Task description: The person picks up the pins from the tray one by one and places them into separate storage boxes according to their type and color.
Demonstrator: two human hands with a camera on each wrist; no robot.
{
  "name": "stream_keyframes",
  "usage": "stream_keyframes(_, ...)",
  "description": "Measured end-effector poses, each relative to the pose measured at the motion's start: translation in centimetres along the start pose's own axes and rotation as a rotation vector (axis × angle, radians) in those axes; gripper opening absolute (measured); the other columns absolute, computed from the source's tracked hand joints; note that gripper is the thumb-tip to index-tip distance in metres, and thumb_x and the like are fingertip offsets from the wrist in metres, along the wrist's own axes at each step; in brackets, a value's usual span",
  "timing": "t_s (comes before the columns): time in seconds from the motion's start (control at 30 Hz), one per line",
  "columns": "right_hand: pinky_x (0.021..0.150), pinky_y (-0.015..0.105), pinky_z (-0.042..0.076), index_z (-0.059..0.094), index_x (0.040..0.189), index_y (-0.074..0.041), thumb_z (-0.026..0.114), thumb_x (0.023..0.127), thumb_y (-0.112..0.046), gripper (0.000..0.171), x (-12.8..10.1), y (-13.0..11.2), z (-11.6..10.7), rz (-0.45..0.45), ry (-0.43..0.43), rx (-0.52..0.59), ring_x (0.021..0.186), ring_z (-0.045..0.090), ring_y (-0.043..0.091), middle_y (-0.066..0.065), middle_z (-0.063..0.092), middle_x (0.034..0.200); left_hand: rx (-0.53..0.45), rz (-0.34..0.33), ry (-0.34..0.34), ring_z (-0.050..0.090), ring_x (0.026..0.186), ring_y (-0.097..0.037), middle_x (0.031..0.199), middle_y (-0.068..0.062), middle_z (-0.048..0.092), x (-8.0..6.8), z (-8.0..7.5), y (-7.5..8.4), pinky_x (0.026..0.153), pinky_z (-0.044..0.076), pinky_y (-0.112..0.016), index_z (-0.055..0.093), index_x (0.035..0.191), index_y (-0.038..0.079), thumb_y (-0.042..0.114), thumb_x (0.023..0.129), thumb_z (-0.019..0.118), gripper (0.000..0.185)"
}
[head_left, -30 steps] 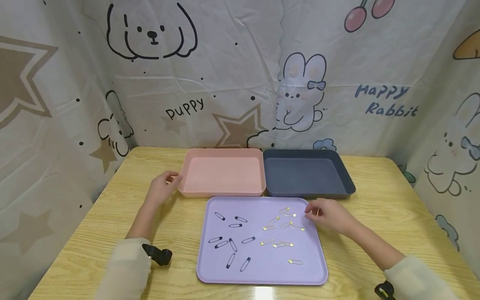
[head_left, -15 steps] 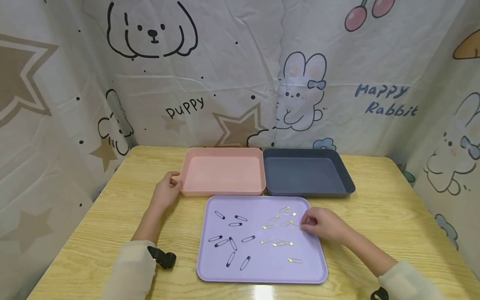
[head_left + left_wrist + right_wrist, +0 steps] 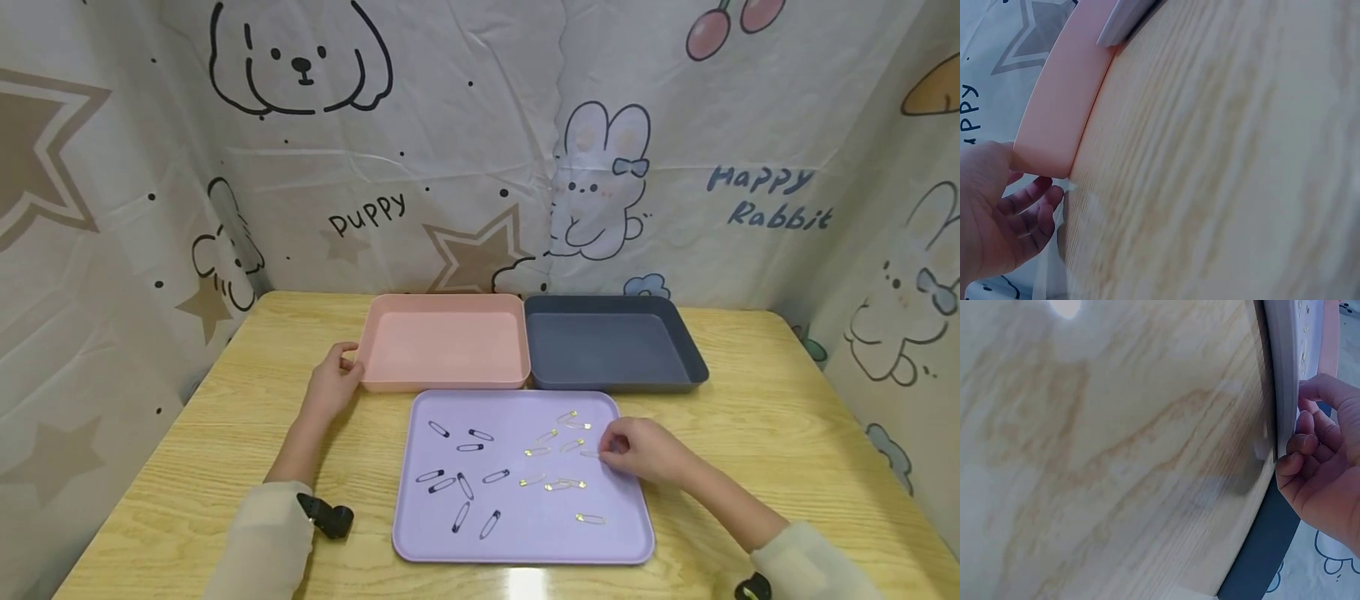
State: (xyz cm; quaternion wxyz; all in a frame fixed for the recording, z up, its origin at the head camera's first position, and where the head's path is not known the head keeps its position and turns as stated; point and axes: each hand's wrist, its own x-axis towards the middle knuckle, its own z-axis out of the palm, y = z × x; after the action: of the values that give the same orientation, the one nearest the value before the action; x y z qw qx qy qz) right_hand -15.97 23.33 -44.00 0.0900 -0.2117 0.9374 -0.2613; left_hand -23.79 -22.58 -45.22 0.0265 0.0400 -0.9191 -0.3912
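On the lavender tray (image 3: 525, 542) several safety pins with black heads, one being a black-headed safety pin (image 3: 490, 524), lie scattered over the left half. Gold safety pins, such as a gold safety pin (image 3: 590, 518), lie on the right half. At the tray's right edge, my right hand (image 3: 647, 450) pinches the end of a gold safety pin (image 3: 589, 454) between thumb and index finger; its head is hidden. My left hand (image 3: 334, 385) touches the left side of the pink tray (image 3: 450, 343), its fingers loosely bent below the corner in the left wrist view.
Beside the pink tray stands a dark blue tray (image 3: 611, 343), the two side by side behind the lavender one. All rest on a wooden table (image 3: 352, 467). A printed curtain (image 3: 465, 125) hangs close behind and around the table.
My right hand has moved in over the lavender tray's right edge and taken hold of a gold safety pin. My left hand has shifted slightly right against the pink tray.
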Motion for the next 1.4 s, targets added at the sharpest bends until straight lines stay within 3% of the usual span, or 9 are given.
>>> stream_keyframes(0.17,0.053,0.019,0.038,0.062,0.076,-0.012,0.067,0.079,-0.012,0.006,0.4,-0.1,-0.4,0.058,-0.004,0.075,0.060,0.043,0.004,-0.006,0.049,0.064,-0.013,-0.006,-0.004,0.055,0.089,-0.028,0.104,-0.019,0.057,0.0,0.1,0.1,0.066,0.042,-0.027,0.040,0.136,0.006,0.019,0.094,0.044,0.044)
stream_keyframes(0.33,0.055,0.020,0.036,0.062,0.076,-0.011,0.066,0.079,-0.010,0.005,1.1,-0.6,-1.3,0.024,0.033,0.093,0.061,0.041,0.005,-0.005,0.047,0.065,-0.017,-0.004,-0.004,0.056,0.094,-0.030,0.106,-0.019,0.057,0.0,0.1,0.0,0.072,0.043,-0.030,0.039,0.137,0.006,0.020,0.094,0.043,0.045)
stream_keyframes(0.73,0.056,0.022,0.036,0.064,0.080,-0.010,0.066,0.081,-0.014,0.004,4.1,-2.5,-3.3,0.017,0.042,0.070,0.063,0.043,0.011,-0.003,0.048,0.067,-0.056,-0.011,-0.027,0.054,0.096,-0.029,0.108,-0.020,0.056,0.1,0.3,-0.4,0.070,0.042,-0.027,0.037,0.139,0.008,0.019,0.095,0.043,0.046)
stream_keyframes(1.4,0.060,0.027,0.039,0.065,0.083,-0.009,0.064,0.083,-0.016,0.006,8.3,-4.9,-4.4,-0.027,0.048,0.089,0.064,0.046,0.013,-0.001,0.051,0.068,-0.068,0.001,-0.044,0.053,0.100,-0.030,0.111,-0.021,0.055,0.1,0.2,-0.4,0.076,0.043,-0.032,0.034,0.142,0.009,0.020,0.096,0.041,0.048)
